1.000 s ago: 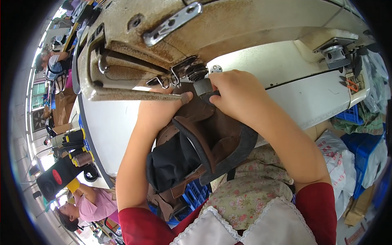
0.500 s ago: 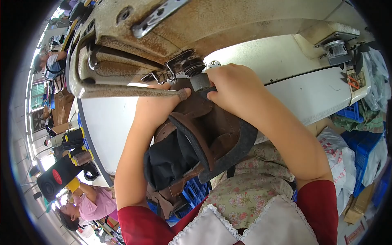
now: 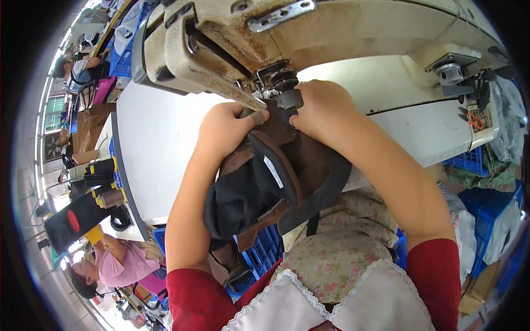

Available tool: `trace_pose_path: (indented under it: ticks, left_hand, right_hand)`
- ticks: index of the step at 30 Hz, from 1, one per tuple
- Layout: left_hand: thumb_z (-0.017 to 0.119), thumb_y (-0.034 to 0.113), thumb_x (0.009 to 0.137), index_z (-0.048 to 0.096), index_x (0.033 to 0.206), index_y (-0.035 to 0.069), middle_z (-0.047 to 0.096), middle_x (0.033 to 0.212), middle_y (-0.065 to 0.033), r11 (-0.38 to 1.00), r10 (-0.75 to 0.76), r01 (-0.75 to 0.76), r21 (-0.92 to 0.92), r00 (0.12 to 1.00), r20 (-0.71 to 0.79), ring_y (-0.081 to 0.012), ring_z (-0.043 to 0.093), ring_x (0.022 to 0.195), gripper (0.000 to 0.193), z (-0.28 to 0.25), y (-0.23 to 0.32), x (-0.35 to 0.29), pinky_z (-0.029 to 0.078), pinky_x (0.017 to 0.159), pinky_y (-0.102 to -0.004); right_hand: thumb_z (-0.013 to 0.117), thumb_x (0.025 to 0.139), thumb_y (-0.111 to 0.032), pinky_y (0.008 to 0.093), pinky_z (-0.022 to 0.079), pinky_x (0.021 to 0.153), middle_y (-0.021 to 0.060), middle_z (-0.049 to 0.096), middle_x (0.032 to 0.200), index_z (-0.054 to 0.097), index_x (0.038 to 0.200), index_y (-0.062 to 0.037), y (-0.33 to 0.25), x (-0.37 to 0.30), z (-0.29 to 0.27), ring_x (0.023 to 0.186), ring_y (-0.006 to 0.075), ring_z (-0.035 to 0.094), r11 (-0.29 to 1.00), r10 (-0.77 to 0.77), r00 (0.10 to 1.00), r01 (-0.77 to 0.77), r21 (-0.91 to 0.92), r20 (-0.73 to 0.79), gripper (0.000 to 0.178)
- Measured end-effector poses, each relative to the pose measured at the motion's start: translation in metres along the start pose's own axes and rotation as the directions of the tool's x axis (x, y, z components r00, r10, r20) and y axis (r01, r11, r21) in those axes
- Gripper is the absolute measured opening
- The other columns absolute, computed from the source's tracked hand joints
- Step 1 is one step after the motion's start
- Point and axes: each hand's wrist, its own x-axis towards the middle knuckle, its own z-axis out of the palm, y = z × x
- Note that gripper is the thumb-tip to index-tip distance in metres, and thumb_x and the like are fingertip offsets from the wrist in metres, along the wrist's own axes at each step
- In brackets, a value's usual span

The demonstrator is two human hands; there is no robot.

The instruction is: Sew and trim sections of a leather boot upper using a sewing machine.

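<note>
Nearest, at lower centre of the frame: red sleeves and a floral apron with a white lace-edged bib (image 3: 309,298); both forearms rise from here toward the machine. Mid-frame: a brown and black shoe upper (image 3: 270,187) hangs off the front edge of the white worktop (image 3: 160,149), its black lining sagging toward the lap, presumably so that only the seam area lies flat at the needle. Left hand (image 3: 226,129) sits just left of the needle area, fingers curled over the upper's brown edge, thumb pressing it down; grip closed on the piece, likely to steer it. Right hand (image 3: 320,107) covers the piece from the right, fingers bent onto the leather beside the dark presser part (image 3: 290,99); grip closed on the piece, holding it taut against the left. Above: the cream, rust-stained sewing machine (image 3: 342,33) arches over both hands. Far: blue crates (image 3: 475,160) at right; another person in pink (image 3: 118,262) at lower left.
</note>
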Motion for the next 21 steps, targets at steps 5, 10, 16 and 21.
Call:
trace_pose_path:
  ticks: [5,10,16,21]
  left_hand:
    - [0.076,0.045,0.076,0.073,0.077,0.0,0.065,0.063,-0.0123,0.988,-0.021,0.014,-0.156,0.999,-0.042,-0.0236,0.061,0.057,0.045,0.008,-0.02,0.013,0.048,0.061,-0.0346]
    - [0.075,0.041,0.078,0.073,0.093,-0.003,0.071,0.083,-0.0171,0.969,0.122,-0.14,-0.203,0.988,-0.098,-0.0251,0.067,0.08,0.047,0.01,-0.015,0.024,0.05,0.077,-0.036]
    - [0.078,0.036,0.083,0.073,0.1,0.001,0.071,0.085,-0.0063,0.99,-0.101,0.086,-0.112,0.986,-0.13,-0.0142,0.063,0.076,0.038,0.009,-0.026,0.03,0.049,0.073,-0.0306]
    - [0.077,0.031,0.085,0.071,0.104,0.0,0.072,0.088,-0.0085,0.982,0.013,-0.03,-0.187,0.996,-0.093,-0.0168,0.064,0.08,0.036,0.008,-0.026,0.028,0.049,0.075,-0.0319]
  right_hand:
    - [0.077,0.069,-0.026,0.0438,0.052,0.085,0.0176,0.069,0.097,0.07,0.094,-0.0012,-0.001,0.01,-0.006,0.095,0.0354,0.066,0.997,-0.063,0.997,0.061,-0.045,-0.043,0.035]
    - [0.063,0.076,-0.01,0.0408,0.057,0.072,0.013,0.072,0.087,0.074,0.089,-0.0099,0.009,0.025,-0.007,0.084,0.0314,0.071,0.98,-0.169,0.972,0.147,-0.137,-0.166,0.018]
    - [0.067,0.072,-0.014,0.0446,0.055,0.072,0.0119,0.07,0.086,0.072,0.085,-0.0084,0.01,0.035,-0.003,0.084,0.0313,0.068,0.975,-0.203,0.977,0.196,-0.105,-0.066,0.016]
    - [0.067,0.071,-0.013,0.0446,0.055,0.073,0.012,0.07,0.088,0.072,0.088,-0.0086,0.013,0.042,0.004,0.087,0.032,0.068,0.984,-0.146,0.989,0.143,-0.104,-0.025,0.018]
